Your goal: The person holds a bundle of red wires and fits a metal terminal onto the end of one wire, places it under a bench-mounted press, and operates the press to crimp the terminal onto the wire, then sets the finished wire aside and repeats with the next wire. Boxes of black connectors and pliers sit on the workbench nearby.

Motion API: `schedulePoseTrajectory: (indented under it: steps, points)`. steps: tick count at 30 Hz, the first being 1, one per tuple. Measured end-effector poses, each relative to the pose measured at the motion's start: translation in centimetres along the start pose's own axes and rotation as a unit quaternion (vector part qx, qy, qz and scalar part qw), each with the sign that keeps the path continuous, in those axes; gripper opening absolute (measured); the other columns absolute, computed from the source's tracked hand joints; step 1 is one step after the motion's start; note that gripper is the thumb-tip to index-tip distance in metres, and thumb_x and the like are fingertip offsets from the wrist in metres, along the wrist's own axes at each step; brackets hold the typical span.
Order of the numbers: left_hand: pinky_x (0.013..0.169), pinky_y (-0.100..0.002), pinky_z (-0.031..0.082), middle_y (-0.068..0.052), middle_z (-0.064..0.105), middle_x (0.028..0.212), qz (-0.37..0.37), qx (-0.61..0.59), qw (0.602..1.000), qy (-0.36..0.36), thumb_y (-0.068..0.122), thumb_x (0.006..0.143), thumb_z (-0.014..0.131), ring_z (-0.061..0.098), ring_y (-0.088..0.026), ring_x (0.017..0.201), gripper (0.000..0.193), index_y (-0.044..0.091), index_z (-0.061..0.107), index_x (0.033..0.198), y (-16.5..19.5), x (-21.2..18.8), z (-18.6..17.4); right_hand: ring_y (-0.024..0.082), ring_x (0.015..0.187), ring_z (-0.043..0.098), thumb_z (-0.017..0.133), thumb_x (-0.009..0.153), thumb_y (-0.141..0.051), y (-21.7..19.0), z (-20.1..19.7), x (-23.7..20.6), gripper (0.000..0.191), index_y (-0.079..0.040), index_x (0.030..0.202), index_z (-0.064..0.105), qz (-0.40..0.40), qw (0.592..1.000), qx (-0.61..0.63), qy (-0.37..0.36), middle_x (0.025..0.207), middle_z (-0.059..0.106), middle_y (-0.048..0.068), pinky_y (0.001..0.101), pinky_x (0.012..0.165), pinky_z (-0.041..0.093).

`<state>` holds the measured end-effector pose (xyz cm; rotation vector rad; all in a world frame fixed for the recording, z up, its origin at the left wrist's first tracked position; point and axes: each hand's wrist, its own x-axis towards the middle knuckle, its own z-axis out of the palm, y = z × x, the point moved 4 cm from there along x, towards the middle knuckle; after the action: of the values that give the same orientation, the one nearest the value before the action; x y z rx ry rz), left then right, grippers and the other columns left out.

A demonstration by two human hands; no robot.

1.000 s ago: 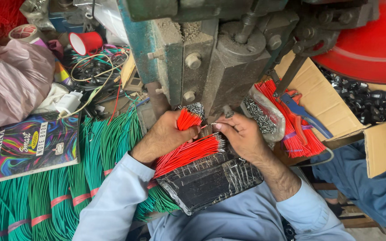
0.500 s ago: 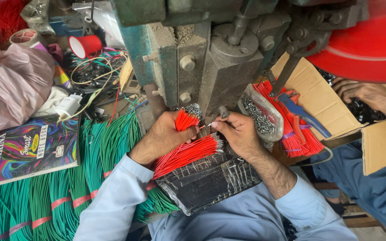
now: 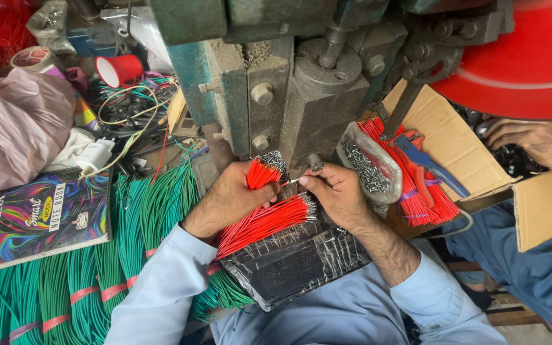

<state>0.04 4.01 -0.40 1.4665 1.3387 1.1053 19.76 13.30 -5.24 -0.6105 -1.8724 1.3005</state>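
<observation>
Left hand [image 3: 228,199] clenches a bundle of red wires [image 3: 260,220]; right hand [image 3: 337,191] pinches one wire [image 3: 292,182] beneath the press machine [image 3: 301,96].

press machine [image 3: 301,70]: top cut off by the upper edge; the spot where the wire tip meets it is too small to make out
red wheel [image 3: 525,57]: cut off at the upper right corner
left hand [image 3: 228,201]: palm and fingertips hidden behind the red wire bundle [image 3: 260,220]
right hand [image 3: 333,195]: pinches one wire; the wire's end is too small to tell
green wire bundles [image 3: 65,281]: run off the lower left edge
co-worker's hand [image 3: 525,140]: fingertips hidden in the cardboard box [image 3: 448,140]; arm leaves the right edge
</observation>
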Motion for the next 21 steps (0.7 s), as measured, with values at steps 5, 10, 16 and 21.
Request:
schedulePoseTrajectory:
  steps: [5, 10, 16, 21]
  points:
    - [0.067, -0.029, 0.059, -0.005, 0.073, 0.077, 0.0, -0.015, 1.0, -0.003, 0.008, 0.091, 0.068, 0.069, -0.012, 0.07, 0.011, -0.001, 0.071, 0.094, -0.3, 0.0, 0.0, 0.007, 0.091, 0.067, 0.068, 0.098, -0.006, 0.0, 0.1, -0.1, 0.01, 0.001, 0.105, 0.071, 0.021, 0.999, 0.037, 0.01, 0.097, 0.075, 0.002, 0.0243, 0.084, 0.056]
    - [0.067, -0.029, 0.059, -0.005, 0.074, 0.077, -0.001, -0.02, 1.0, -0.006, 0.008, 0.09, 0.068, 0.07, -0.011, 0.07, 0.01, -0.001, 0.07, 0.094, -0.3, 0.2, 0.1, 0.006, 0.092, 0.067, 0.069, 0.098, -0.006, -0.6, 0.4, -0.1, 0.011, 0.001, 0.105, 0.071, -0.005, 0.999, -0.038, -0.001, 0.098, 0.075, 0.002, 0.0238, 0.084, 0.055]
    - [0.066, -0.029, 0.058, -0.005, 0.074, 0.074, 0.023, 0.029, 0.999, 0.013, 0.007, 0.089, 0.071, 0.07, -0.011, 0.07, 0.009, -0.002, 0.07, 0.091, 0.2, 0.1, 0.2, 0.006, 0.089, 0.067, 0.069, 0.098, -0.008, -0.9, 0.3, -0.2, 0.01, 0.0, 0.104, 0.072, 0.013, 0.998, -0.059, 0.0, 0.094, 0.075, 0.003, 0.0238, 0.081, 0.056]
    - [0.066, -0.029, 0.058, -0.005, 0.073, 0.074, 0.021, 0.005, 1.0, 0.002, 0.006, 0.09, 0.071, 0.069, -0.011, 0.069, 0.009, -0.002, 0.071, 0.09, 0.4, 0.1, 0.1, 0.006, 0.088, 0.068, 0.07, 0.097, -0.009, -1.1, 0.3, -0.2, 0.011, -0.001, 0.104, 0.073, 0.024, 0.997, -0.069, 0.005, 0.094, 0.076, 0.003, 0.0237, 0.08, 0.057]
